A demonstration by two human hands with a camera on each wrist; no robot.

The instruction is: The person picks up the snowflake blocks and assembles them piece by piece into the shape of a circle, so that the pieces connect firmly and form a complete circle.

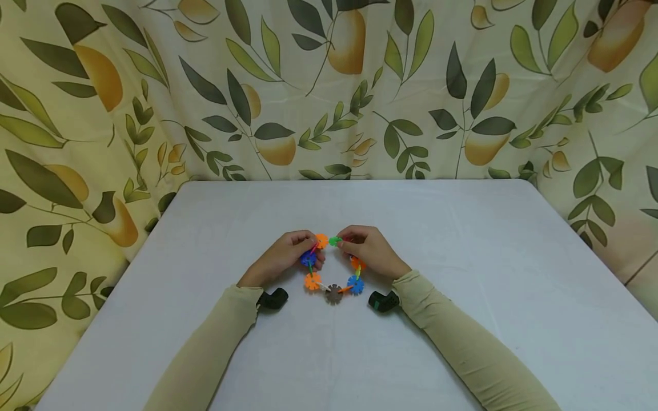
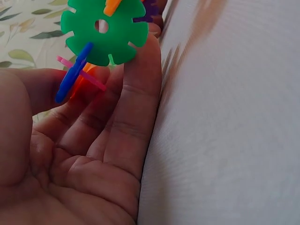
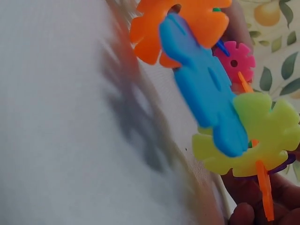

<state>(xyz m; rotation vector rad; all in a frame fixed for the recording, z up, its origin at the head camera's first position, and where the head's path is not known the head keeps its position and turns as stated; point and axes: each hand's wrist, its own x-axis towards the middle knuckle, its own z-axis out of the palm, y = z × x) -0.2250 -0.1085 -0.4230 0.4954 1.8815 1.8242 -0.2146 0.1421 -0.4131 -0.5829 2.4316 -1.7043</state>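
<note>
A chain of notched plastic snowflake discs curves into a near ring between the hands in the head view, with a brown disc (image 1: 334, 294) at its near side. My left hand (image 1: 285, 257) pinches one end of the chain, by an orange disc (image 1: 321, 241). My right hand (image 1: 372, 251) pinches the other end, where a green disc (image 1: 334, 241) sticks out close to the orange one. The left wrist view has a large green disc (image 2: 105, 33) joined to a blue one (image 2: 74, 75) at the thumb. In the right wrist view, a light blue disc (image 3: 204, 84) links orange and yellow-green discs (image 3: 272, 131).
A white-covered table (image 1: 462, 240) lies under both hands. Behind and beside it hangs a leaf-patterned curtain (image 1: 319, 91). Dark wrist devices (image 1: 274, 299) show at both sleeve cuffs.
</note>
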